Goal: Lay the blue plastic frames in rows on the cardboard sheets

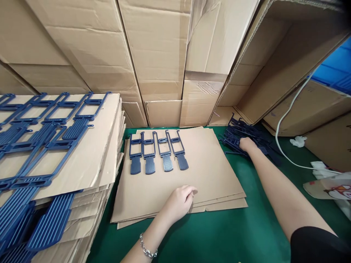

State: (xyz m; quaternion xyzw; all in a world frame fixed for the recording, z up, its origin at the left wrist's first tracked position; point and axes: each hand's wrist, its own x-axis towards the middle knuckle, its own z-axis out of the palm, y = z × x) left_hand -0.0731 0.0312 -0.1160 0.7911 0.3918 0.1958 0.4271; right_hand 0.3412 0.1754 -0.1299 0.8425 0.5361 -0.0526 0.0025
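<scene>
Green bench (219, 237) walled by cartons: left hand (179, 202), fingers curled empty, steadies the flat brown cardboard sheet (208, 171); right hand (246, 144) closes on the heap of dark-blue plastic clips (238, 133).

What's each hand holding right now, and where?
Left hand rests on the cardboard sheet, holding nothing. Right hand is in the blue parts pile; grip unclear.

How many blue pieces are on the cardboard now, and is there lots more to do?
Four dark blue plastic pieces lie in a row on the top brown cardboard sheet, most of it bare. The right hand reaches into the loose blue pile. The left hand rests on the sheet. Filled sheets are stacked beside.
</scene>
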